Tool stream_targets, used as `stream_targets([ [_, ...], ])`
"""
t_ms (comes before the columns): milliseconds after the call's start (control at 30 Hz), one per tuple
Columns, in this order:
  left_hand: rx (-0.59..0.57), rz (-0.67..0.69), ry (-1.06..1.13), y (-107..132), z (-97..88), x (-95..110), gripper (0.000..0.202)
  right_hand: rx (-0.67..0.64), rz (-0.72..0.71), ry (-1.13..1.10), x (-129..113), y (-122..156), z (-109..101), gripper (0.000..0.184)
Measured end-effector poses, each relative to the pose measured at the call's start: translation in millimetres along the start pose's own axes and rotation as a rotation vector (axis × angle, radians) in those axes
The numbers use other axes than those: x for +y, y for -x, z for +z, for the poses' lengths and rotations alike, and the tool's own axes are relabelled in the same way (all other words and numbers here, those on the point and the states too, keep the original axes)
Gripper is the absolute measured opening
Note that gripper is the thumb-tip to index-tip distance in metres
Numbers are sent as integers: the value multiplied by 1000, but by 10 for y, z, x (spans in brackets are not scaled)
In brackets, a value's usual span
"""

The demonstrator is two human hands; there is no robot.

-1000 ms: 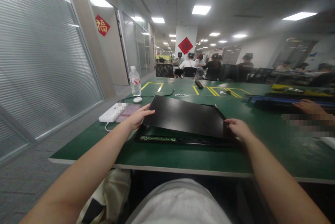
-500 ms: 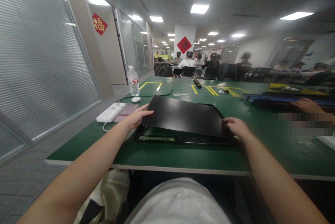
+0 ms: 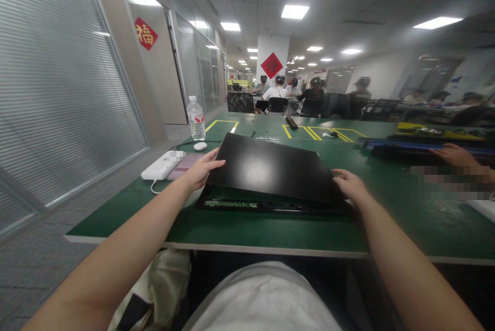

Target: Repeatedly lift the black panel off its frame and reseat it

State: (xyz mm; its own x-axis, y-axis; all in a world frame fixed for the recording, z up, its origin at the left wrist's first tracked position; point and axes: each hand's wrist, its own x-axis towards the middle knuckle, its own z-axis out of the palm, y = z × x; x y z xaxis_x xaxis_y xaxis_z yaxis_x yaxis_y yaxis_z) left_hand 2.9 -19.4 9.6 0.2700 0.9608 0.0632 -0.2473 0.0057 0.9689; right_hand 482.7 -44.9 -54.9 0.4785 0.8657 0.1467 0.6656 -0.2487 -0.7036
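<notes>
A flat black panel is tilted up off a black frame that lies on the green table. A green circuit strip shows along the frame's near edge. My left hand grips the panel's left edge, fingers on top. At the panel's near right corner, my right hand is closed on the edge. The panel's far edge is raised higher than its near edge.
Left of the panel lie a white power bank, a pink phone, a white mouse and a water bottle. Another person's hand rests at the right by dark trays. Several people sit at far tables.
Both hands have tipped the black panel up further; its far edge has risen and now catches a light reflection. The camera has shifted slightly.
</notes>
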Motion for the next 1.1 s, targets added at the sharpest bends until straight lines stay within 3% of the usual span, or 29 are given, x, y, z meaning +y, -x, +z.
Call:
stream_targets([
  [167, -53, 65, 26, 19, 28, 7, 82, 29, 48, -56, -43, -3, -46, 26],
  [333, -41, 78, 19, 15, 27, 3, 82, -47, 118, -221, -60, 46, -65, 35],
  [600, -3, 153, 0, 16, -10, 22, 86, -31, 26, -556, -263, 167, -155, 48],
  [733, -10, 176, 1, 27, 7, 48, 86, -174, -32, -793, -411, 320, -298, 46],
  [900, 4, 194, 30, 10, -9, 68, 79, -275, 249, -1119, -450, 433, -408, 17],
  [1100, 56, 10, 112, -54, -81, 65, 64, -176, 285, -1337, -464, 366, -430, 18],
])
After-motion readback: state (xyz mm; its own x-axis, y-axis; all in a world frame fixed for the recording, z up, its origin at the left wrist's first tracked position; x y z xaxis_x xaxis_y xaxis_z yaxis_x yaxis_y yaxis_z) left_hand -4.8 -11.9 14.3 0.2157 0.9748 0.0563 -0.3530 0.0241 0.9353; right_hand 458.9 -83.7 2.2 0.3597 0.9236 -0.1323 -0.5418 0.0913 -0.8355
